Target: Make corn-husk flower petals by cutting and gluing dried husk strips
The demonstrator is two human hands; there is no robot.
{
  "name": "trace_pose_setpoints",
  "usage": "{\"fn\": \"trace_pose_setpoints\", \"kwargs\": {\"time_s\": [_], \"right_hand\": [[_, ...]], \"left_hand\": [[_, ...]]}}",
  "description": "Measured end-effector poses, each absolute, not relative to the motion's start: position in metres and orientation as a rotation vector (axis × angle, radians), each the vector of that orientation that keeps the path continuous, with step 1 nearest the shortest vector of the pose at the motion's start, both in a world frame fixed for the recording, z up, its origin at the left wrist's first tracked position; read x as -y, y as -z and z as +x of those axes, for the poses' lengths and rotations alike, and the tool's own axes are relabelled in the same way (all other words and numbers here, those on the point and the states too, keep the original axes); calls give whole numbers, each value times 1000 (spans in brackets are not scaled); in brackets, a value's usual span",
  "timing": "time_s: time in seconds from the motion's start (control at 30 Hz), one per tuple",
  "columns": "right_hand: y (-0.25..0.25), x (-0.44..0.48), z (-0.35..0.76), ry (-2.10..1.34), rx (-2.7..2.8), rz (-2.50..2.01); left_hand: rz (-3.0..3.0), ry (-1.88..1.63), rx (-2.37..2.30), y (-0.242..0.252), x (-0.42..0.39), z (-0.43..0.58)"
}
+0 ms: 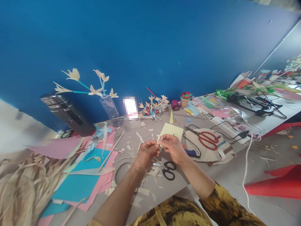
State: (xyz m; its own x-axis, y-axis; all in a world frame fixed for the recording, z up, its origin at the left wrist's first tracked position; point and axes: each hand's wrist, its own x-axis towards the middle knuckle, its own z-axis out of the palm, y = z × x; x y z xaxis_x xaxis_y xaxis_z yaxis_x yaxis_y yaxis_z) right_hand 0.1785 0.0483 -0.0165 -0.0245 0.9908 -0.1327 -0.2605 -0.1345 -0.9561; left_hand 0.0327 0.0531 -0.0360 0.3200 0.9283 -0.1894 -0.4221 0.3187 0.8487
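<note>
My left hand [148,152] and my right hand [174,148] meet over the middle of the table, fingertips pinched together. Between them is a small pale piece [160,141], perhaps a petal or strip of dried husk; the fingers cover most of it. Just beyond lies a pale yellow sheet of paper [172,129]. Black-handled scissors [168,171] rest below my hands, among cream-coloured scraps [153,172]. To the right, red-handled scissors [208,139] lie on a folded beige cloth [195,142], with a blue-handled tool [191,153] at its edge.
Dried husks [18,185] and coloured paper sheets [77,185] spread on the left. A dark flask [68,116] and a clear bottle [110,110] with handmade flowers stand near the blue wall. More flowers [152,106] sit at the back. A power strip [225,127] with cables lies right.
</note>
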Motion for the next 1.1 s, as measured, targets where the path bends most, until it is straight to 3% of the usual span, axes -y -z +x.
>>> {"fn": "trace_pose_setpoints", "kwargs": {"time_s": [1.1], "right_hand": [[22,-46,175,-1194,1088,-1300]], "left_hand": [[697,-1130,-816,37,-55,33]]}}
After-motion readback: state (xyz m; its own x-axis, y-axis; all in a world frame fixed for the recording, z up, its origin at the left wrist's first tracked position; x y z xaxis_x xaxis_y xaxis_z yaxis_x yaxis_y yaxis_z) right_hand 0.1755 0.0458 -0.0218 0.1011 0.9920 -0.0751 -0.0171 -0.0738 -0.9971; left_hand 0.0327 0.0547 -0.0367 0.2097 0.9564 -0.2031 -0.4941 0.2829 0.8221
